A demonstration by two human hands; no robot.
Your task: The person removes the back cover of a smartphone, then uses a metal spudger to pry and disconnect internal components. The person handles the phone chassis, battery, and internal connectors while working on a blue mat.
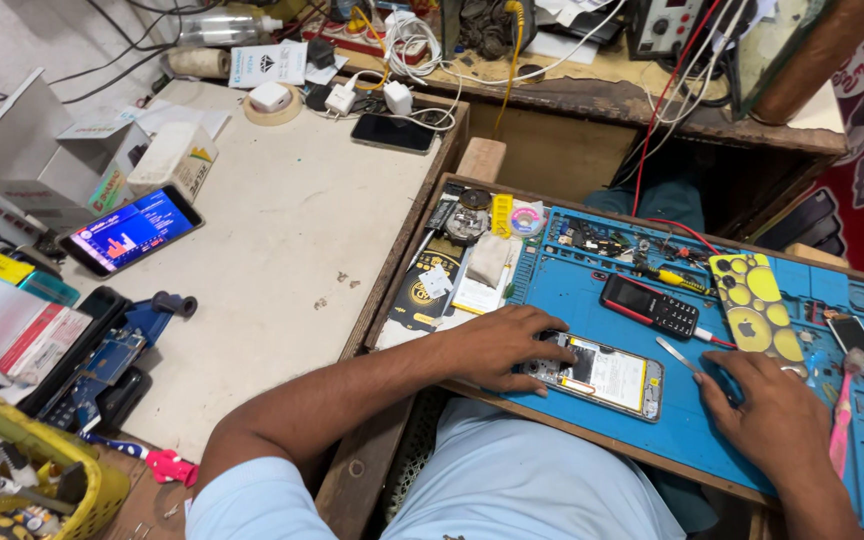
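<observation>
At the far left of the frame a yellow basket (27, 470) stands full of small tools, and above it a smartphone with a lit screen (132, 230) lies on the white worktable (292, 230). A dark phone (392, 133) lies face down near the upper middle, beside white chargers (367, 97) and cables.

Right of the middle, a wooden tray holds a blue repair mat (592, 300). The left hand (507, 345) lies on the mat with its fingers spread and pressed on the left end of the opened phone (607, 375), so it holds the phone flat and does not close around it. The opened phone is in the lower centre of the frame, back cover off, with the battery and board visible.

Further right, a black keypad phone (650, 305) and a yellow patterned phone case (752, 305) lie on the mat. The right hand (772, 410) is curled around a thin metal tool (677, 355), whose tip points toward the phone but does not yet touch it.

To do this well, I think the left hand should keep the phone steady while the tool comes in slowly and at a low angle, away from the battery.
</observation>
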